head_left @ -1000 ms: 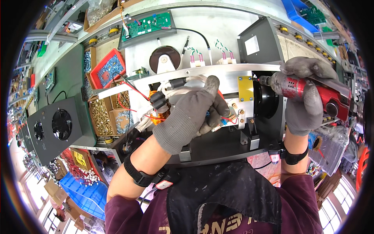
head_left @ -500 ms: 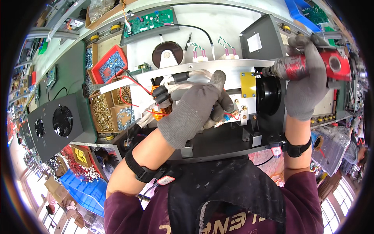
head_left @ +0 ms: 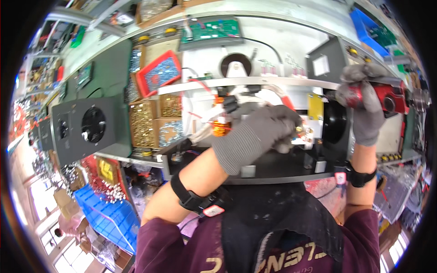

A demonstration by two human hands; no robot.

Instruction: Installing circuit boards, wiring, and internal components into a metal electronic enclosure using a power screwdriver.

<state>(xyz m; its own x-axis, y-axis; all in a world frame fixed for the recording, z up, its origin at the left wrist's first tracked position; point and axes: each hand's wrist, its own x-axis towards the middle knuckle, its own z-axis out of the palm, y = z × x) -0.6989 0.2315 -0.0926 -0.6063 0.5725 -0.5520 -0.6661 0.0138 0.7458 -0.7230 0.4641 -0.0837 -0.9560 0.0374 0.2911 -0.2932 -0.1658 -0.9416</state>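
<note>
Just red, black-tipped power screwdriver (head_left: 384,96)

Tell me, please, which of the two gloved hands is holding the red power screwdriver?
The right hand, raised at the right side of the open chassis, grips the red power screwdriver. The left hand rests inside the chassis beside a copper coil, with no tool.

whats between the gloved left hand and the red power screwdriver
In the head view, a yellow tag and a round black fan opening sit between the left hand and the red power screwdriver.

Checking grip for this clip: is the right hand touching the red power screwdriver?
Touching. The head view shows the gloved right hand wrapped around the red power screwdriver.
</note>
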